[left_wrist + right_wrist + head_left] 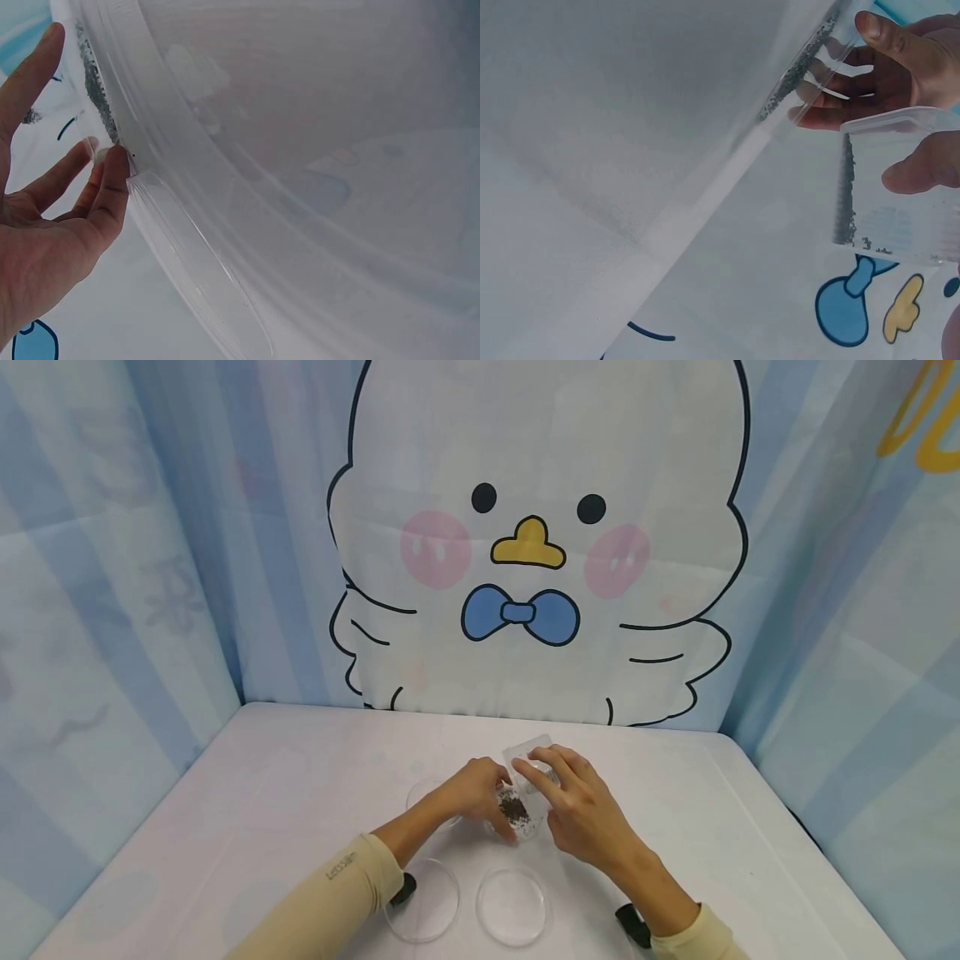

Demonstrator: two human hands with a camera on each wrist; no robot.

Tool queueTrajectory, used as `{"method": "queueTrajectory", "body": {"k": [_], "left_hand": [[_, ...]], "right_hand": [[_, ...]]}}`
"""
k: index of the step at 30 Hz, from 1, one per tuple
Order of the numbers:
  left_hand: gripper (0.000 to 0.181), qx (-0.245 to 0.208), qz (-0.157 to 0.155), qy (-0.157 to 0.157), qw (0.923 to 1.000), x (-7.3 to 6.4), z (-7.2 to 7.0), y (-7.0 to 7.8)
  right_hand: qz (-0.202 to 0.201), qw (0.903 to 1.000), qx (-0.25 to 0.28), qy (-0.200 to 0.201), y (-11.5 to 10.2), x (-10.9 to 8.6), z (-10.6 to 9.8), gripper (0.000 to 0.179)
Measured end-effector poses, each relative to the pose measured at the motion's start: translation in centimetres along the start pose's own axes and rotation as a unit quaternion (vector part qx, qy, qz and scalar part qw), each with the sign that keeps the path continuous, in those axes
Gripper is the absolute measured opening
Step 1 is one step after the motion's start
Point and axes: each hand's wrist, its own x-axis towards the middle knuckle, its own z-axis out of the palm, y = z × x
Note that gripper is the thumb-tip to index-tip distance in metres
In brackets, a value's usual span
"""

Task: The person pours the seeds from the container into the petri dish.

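Observation:
My left hand [474, 793] holds a round clear petri dish [536, 823] by its side, with the thumb and fingers spread around the rim. Dark granules [513, 808] lie scattered in a small heap in that dish. Above and to the right, my right hand [588, 818] grips a clear plastic box [525, 750] tilted over the dish. In the right wrist view, more dark granules [845, 191] line one side of the box, and the right thumb [926, 165] presses on it. The left fingers [832, 112] show around the dish's edge there.
Two clear petri dishes stand near the front, a left one [429, 941] partly behind the left forearm and a right one [513, 945]. Another clear dish [412, 793] sits partly behind the left hand. The white table [285, 793] ends at a printed curtain [525, 668].

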Motion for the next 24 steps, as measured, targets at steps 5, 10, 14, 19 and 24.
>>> {"method": "queueTrajectory", "body": {"k": [5, 10, 14, 19, 24], "left_hand": [[0.077, -0.005, 0.000, 0.004, 1.0000, 0.00, -0.06, 0.03], [0.077, -0.002, 0.000, 0.007, 1.0000, -0.03, -0.20, 0.10], [0.078, 0.001, 0.002, 0.003, 1.0000, -0.04, -0.31, 0.12], [0.080, 0.002, -0.001, -0.001, 1.0000, -0.05, -0.32, 0.06], [0.081, 0.003, 0.003, -0.004, 1.0000, -0.10, -0.24, 0.09]], "right_hand": [[0.000, 1.0000, 0.000, -0.003, -0.09, 0.09, 0.00, 0.081], [0.000, 1.0000, -0.001, -0.004, -0.11, 0.17, -0.06, 0.081], [-0.002, 1.0000, 0.000, 0.004, -0.05, 0.22, -0.06, 0.081], [0.012, 0.9998, 0.016, 0.002, 0.03, 0.25, -0.10, 0.086], [0.085, 0.9927, 0.085, -0.010, 0.38, -0.01, -0.36, 0.091]]}}
